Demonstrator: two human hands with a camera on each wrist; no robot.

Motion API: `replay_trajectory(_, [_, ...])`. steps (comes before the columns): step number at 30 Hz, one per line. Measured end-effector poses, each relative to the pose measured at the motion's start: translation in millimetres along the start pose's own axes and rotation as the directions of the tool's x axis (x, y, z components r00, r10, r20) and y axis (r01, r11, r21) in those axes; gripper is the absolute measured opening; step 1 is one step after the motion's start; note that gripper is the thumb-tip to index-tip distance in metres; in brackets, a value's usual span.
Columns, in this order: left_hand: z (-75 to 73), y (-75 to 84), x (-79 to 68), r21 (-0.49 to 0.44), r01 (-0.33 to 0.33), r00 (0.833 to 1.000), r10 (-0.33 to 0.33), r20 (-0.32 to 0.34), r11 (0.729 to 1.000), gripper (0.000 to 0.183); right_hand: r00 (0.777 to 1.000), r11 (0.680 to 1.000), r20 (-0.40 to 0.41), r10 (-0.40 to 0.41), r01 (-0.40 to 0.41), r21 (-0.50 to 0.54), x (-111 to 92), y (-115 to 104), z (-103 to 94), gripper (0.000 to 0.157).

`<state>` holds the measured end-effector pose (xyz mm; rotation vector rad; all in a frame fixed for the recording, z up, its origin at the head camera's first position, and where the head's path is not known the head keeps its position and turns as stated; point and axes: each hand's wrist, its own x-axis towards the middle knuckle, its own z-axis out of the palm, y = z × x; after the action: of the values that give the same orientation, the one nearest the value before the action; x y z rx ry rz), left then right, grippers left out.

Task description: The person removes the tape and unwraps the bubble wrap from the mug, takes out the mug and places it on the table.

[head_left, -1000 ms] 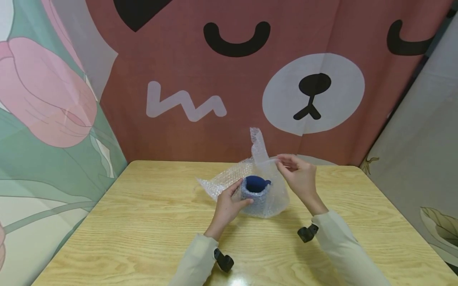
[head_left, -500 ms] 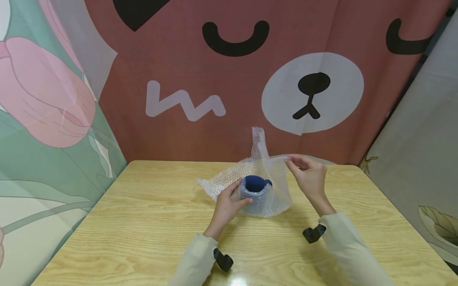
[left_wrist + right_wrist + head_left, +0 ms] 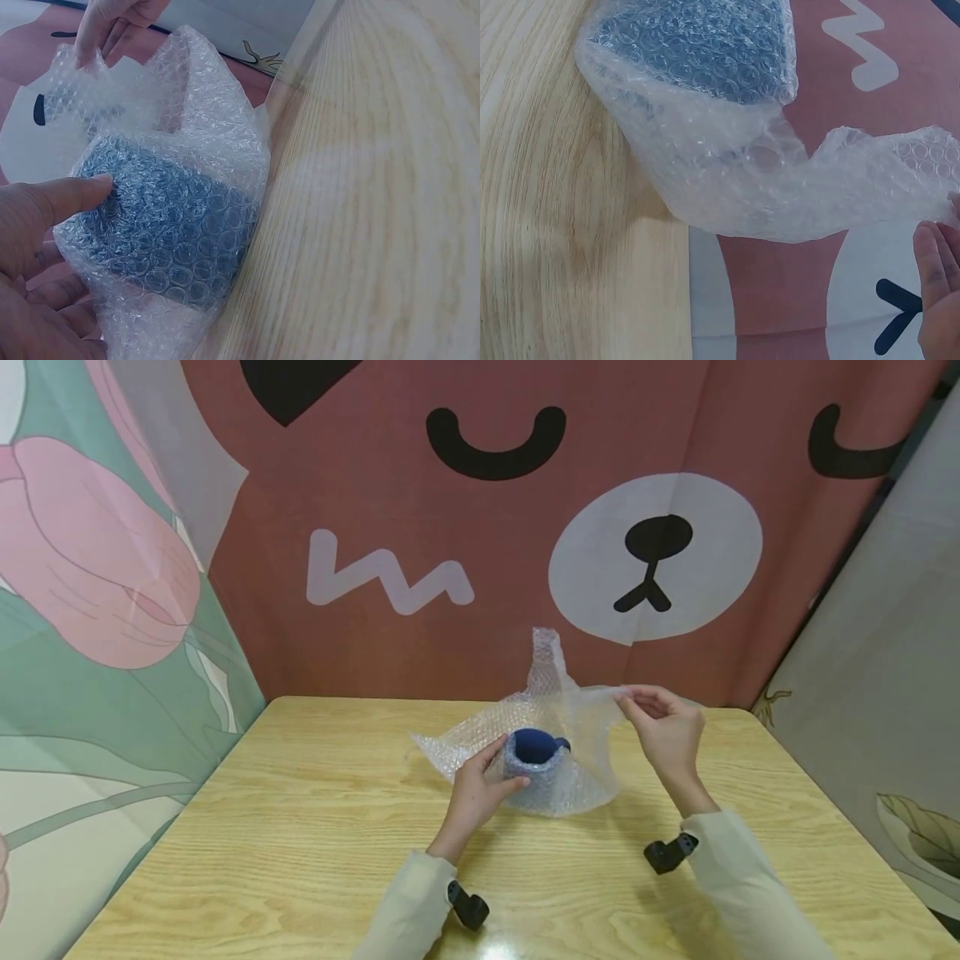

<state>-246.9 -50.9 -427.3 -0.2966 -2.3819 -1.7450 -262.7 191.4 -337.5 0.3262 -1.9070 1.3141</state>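
A dark blue mug [image 3: 534, 746] stands upright on the table, its outside wrapped in clear bubble wrap [image 3: 588, 768]. Its open mouth and a bit of the handle show at the top in the head view. My left hand [image 3: 477, 789] grips the wrapped mug from the left, the thumb [image 3: 82, 196] pressing the bubbles at the front. Off to the right and higher, my right hand [image 3: 663, 731] pinches an edge of the bubble wrap and holds that flap stretched away from the mug. In the right wrist view the flap runs from the blue wrapped side to the fingertips.
Another strip of the wrap sticks up behind the mug, and a pointed corner [image 3: 435, 747] spreads left on the wooden table [image 3: 300, 827]. Behind the table's far edge hangs a brown cloth with a bear face [image 3: 390, 652]. Patterned cloths flank both sides.
My right hand has moved to the right, drawing the pinched edge of bubble wrap out wider from the mug. The left hand and the mug have stayed in place.
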Motion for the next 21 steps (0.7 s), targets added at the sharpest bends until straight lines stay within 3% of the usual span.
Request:
replay_trajectory(9, [-0.8,1.9,-1.2,-0.010,0.010,1.000,-0.009,0.004,1.000,0.071,0.992,0.993,-0.073,0.104,-0.099,0.060,0.2,13.1,-3.1,0.018])
replay_trajectory(16, [-1.0,2.8,-1.3,-0.011,0.023,1.000,-0.023,0.012,1.000,0.071,0.948,0.944,-0.151,0.280,-0.244,0.220,1.8,42.1,-5.4,0.028])
replay_trajectory(21, [-0.9,3.6,-1.7,-0.011,0.028,1.000,-0.028,0.010,1.000,0.071,0.947,0.942,-0.150,0.285,-0.247,0.228,1.2,47.5,-7.7,0.024])
